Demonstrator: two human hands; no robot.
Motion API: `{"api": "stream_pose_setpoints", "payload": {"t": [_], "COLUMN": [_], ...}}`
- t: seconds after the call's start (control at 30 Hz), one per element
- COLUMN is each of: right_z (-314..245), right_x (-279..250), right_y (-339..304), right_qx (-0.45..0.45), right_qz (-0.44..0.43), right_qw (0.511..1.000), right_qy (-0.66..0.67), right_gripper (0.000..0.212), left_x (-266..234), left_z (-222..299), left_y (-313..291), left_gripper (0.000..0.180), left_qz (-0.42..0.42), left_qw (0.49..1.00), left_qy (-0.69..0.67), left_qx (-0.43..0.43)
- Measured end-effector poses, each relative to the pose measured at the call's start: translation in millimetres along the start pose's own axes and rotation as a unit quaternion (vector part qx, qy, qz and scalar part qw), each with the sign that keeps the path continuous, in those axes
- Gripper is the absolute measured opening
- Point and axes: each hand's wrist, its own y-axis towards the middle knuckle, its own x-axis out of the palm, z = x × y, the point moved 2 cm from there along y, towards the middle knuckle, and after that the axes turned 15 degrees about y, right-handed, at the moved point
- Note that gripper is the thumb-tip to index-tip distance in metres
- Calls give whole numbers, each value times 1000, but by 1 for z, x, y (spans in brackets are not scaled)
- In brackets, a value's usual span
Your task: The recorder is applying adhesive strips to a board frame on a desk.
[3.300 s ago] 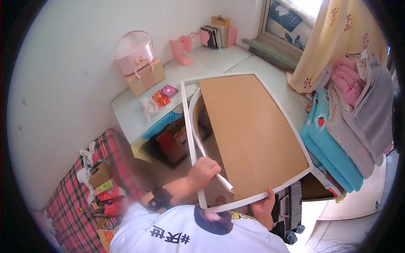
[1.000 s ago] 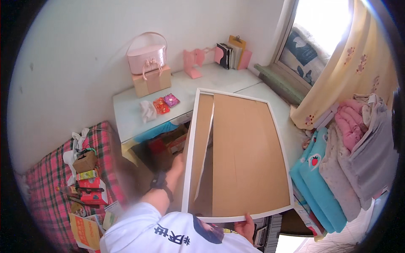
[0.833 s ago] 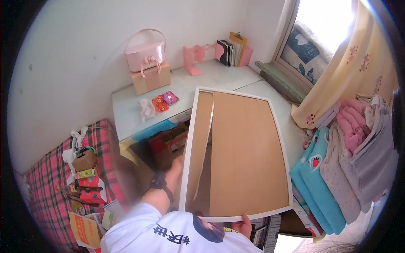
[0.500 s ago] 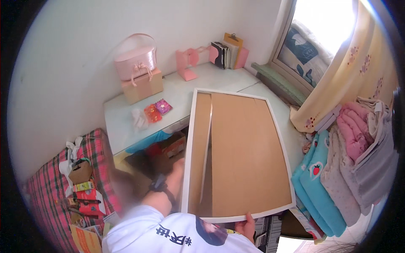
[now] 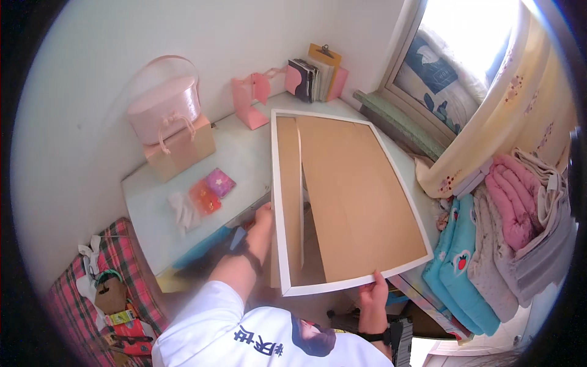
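Item: large rectangular white-framed panel with brown board backing, held flat-ish over the pale desk top. Change noted against the picture from about three seconds back: there my left hand was on the panel face pinching a loose white strip, with the panel lying skewed; now I see no strip in the fingers, and the left hand sits on the outer left rail of the frame, the panel turned so its rails run nearly straight away from me. Over the last second the panel has hardly shifted; only the view has drifted. I read this as handling of the strip finished for the moment and the whole frame now being carried or steadied. Grip: left fingers are wrapped around the left rail from outside, closed on it, tips hidden behind the rail. Right hand clamps the near short rail, thumb on top at the white edge, the other fingers underneath and out of sight. Orientation: long axis runs from my right fingers at the near edge away toward the row of upright books and pink file holders at the wall; the far short edge points at them, the brown backing faces up. A narrow brown backing slat lies just inward of my left fingers, parallel to the long axis, its near end lifted from the main board with a dark gap between. Beyond the left fingers: pink round box on a tan paper bag. Right of the right fingers: folded pink, teal and grey clothes.
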Motion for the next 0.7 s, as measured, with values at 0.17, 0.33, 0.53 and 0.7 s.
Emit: {"api": "stream_pose_setpoints", "payload": {"t": [0.17, 0.33, 0.53, 0.7], "right_z": [-8, -24, -52, -75], "right_x": [38, 51, 51, 45], "right_y": [31, 96, 173, 201], "right_qx": [-37, -9, 12, 52], "right_qz": [-5, 32, 20, 40], "right_qw": [999, 997, 997, 993], "right_qy": [-19, -63, -75, -96], "right_gripper": [30, 27, 24, 26], "left_x": [36, 59, 105, 142], "left_z": [19, 28, 53, 43], "left_y": [4, 22, -8, -46], "left_gripper": [24, 27, 47, 49], "left_qz": [14, 10, -129, -164], "left_qw": [999, 995, 951, 956], "left_qy": [-38, -88, -253, -189], "left_qx": [-24, -36, -120, -152]}}
